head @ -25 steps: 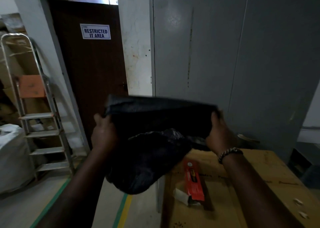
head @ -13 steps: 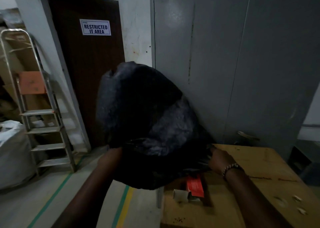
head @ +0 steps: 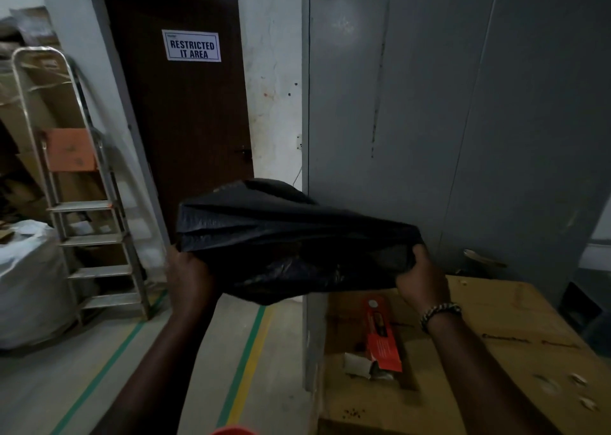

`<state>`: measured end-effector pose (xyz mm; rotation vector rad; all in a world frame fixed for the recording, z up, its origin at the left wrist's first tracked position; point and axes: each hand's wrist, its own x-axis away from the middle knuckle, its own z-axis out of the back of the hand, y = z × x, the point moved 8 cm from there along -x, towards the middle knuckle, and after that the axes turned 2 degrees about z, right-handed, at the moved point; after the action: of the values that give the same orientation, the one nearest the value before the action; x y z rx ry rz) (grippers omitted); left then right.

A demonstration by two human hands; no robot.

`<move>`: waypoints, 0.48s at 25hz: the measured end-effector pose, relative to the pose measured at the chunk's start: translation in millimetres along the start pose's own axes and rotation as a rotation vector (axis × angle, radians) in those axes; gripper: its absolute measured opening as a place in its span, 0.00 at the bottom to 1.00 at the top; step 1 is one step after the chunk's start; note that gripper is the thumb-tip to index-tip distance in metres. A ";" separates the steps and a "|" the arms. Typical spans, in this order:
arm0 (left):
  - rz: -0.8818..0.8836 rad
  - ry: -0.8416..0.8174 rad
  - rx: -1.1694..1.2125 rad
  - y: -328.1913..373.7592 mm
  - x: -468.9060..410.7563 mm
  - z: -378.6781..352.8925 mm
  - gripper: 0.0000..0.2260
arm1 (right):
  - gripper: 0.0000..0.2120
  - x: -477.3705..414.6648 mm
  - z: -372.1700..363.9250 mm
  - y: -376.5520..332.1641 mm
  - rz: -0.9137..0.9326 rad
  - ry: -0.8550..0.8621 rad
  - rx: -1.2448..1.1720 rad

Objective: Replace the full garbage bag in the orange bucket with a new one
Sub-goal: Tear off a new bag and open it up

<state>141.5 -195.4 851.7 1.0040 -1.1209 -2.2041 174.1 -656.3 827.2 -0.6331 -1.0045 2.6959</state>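
A black garbage bag [head: 284,236] hangs stretched in the air in front of me, wrinkled and partly puffed. My left hand [head: 190,274] grips its left edge. My right hand [head: 421,277], with a beaded bracelet at the wrist, grips its right edge. A sliver of the orange bucket's rim [head: 233,430] shows at the very bottom edge, below my arms; the remainder of it is out of view.
A cardboard box [head: 496,352] at the lower right carries an orange packet [head: 383,334]. Grey metal cabinet [head: 446,120] stands behind it. A brown door [head: 185,114] marked "RESTRICTED IT AREA" is ahead. A stepladder [head: 86,203] and a white sack [head: 29,282] stand on the left.
The bag billowed upward half a second ago and has now dropped and flattened, pulled wide between both hands. My hands have moved apart and sit lower.
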 end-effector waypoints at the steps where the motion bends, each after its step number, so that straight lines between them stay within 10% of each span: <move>1: -0.011 -0.062 -0.059 -4.9 -2.3 -0.1 0.06 | 0.14 1.6 -3.5 -4.9 0.000 -0.022 0.008; 7: -0.083 -0.220 -0.117 -11.3 1.5 7.4 0.04 | 0.03 20.5 -20.4 -7.5 -0.159 0.034 -0.093; 12: -0.061 -0.244 -0.056 -34.0 -13.1 25.1 0.07 | 0.14 38.9 -32.9 -7.9 -0.227 0.148 -0.183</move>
<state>127.5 -155.4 838.8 0.7702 -1.1369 -2.4432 154.8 -618.9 797.4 -0.6934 -1.2123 2.3450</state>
